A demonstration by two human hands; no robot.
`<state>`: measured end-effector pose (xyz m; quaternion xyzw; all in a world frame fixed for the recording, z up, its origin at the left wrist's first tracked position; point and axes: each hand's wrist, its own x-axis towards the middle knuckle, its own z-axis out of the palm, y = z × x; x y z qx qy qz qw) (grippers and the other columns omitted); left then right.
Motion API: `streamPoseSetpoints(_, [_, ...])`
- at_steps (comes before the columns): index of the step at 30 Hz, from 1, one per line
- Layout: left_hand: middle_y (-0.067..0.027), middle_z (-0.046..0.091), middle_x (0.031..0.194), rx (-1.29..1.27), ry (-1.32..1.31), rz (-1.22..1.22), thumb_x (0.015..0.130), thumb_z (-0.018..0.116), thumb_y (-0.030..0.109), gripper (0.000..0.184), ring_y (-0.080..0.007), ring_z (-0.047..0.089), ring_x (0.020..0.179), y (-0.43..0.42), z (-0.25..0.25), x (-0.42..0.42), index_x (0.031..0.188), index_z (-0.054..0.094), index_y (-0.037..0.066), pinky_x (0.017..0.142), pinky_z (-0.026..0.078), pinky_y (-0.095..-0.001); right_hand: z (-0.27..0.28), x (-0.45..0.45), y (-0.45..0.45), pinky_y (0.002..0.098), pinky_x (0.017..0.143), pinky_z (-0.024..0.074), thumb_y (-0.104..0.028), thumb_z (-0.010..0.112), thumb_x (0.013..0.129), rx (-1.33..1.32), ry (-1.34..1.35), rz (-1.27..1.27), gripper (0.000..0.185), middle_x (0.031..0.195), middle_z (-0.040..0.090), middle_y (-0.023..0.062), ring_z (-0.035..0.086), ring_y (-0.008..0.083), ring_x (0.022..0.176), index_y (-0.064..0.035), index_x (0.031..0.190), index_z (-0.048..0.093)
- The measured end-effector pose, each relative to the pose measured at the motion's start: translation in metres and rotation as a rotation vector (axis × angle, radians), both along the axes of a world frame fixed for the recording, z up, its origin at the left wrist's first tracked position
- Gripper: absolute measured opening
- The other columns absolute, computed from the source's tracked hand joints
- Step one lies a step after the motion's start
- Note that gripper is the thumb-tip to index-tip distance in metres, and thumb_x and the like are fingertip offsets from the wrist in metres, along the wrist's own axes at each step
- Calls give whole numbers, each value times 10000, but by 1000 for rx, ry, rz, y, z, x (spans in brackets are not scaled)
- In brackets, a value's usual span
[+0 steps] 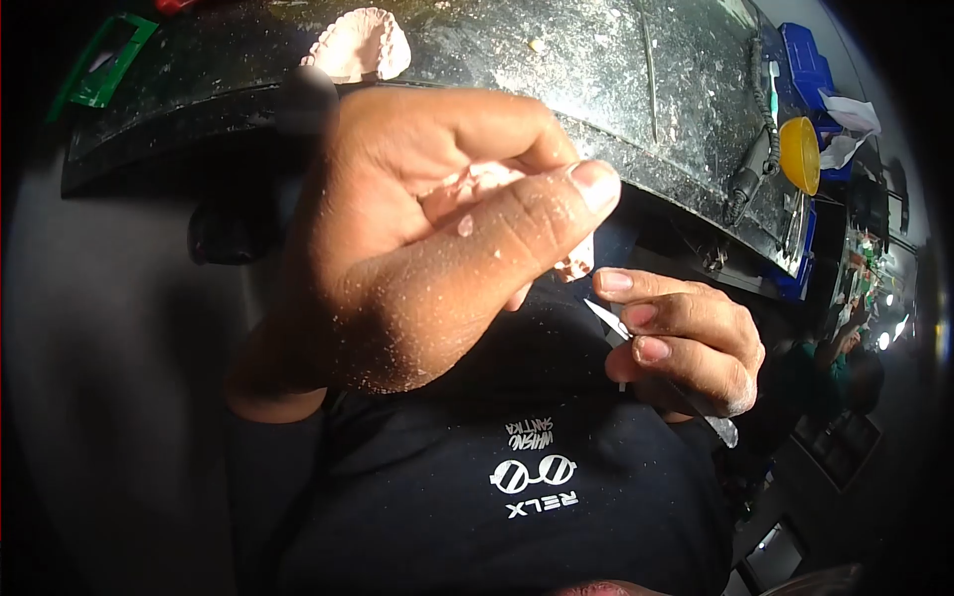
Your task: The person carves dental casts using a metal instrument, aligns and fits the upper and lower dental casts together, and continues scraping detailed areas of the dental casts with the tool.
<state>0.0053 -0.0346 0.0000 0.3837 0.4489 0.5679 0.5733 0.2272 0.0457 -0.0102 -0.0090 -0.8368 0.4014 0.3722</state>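
Observation:
My left hand [427, 248] is wrapped round a pinkish plaster dental cast [467, 189], with the thumb lying across it. Most of this cast is hidden by the fingers; a lower end of it pokes out past the thumb. Plaster dust and small crumbs cling to the skin. Just below and to the right, my right hand [691, 338] pinches a small knife [605, 316] with a pointed blade. The blade tip is close under the cast, apparently apart from it. Much of the knife's handle is covered by the fingers.
Another pink dental cast [363, 45] sits on the dusty dark bench [497, 50]. A thin rod [649, 74] lies there too. On the right are a handpiece with a coiled cord [752, 174], a yellow bowl [798, 157] and blue bins [807, 70]. Far left is a green item [117, 62].

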Motion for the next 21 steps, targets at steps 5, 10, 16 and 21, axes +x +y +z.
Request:
streamPoseSetpoints(5, [-59, 636, 682, 4, 21, 2, 980, 561, 220, 317, -39, 520, 513, -1, 9, 0, 909, 686, -62, 474, 393, -169, -4, -7, -2, 370, 684, 654, 91, 841, 676, 46, 104, 16, 379, 934, 644, 245, 709, 456, 963, 84, 943, 570])
streamPoseSetpoints(10, [-68, 637, 682, -34, 13, -30, 997, 562, 254, 342, -43, 539, 501, -1, 6, 3, 906, 668, -59, 427, 381, -154, -3, -3, 2, 379, 677, 650, 66, 808, 749, 21, 88, 62, 366, 978, 653, 274, 691, 477, 1008, 67, 986, 528])
streamPoseSetpoints(16, [-150, 663, 735, -226, -314, -113, 1053, 425, 342, 494, -116, 587, 473, 4, 1, 5, 1106, 618, -110, 348, 420, -198, -3, -5, 6, 449, 801, 627, -59, 734, 872, -157, 63, -43, 231, 1003, 660, 269, 702, 421, 1009, 52, 937, 542])
streamPoseSetpoints(21, [-414, 551, 1223, -159, -838, -230, 1062, 176, 467, 702, -478, 673, 991, 0, -26, 29, 1439, 310, -110, 742, 637, -486, -16, -18, 6, 521, 849, 633, -147, 530, 1036, -795, 206, -246, 209, 1034, 608, 261, 671, 437, 1071, 43, 1095, 467])
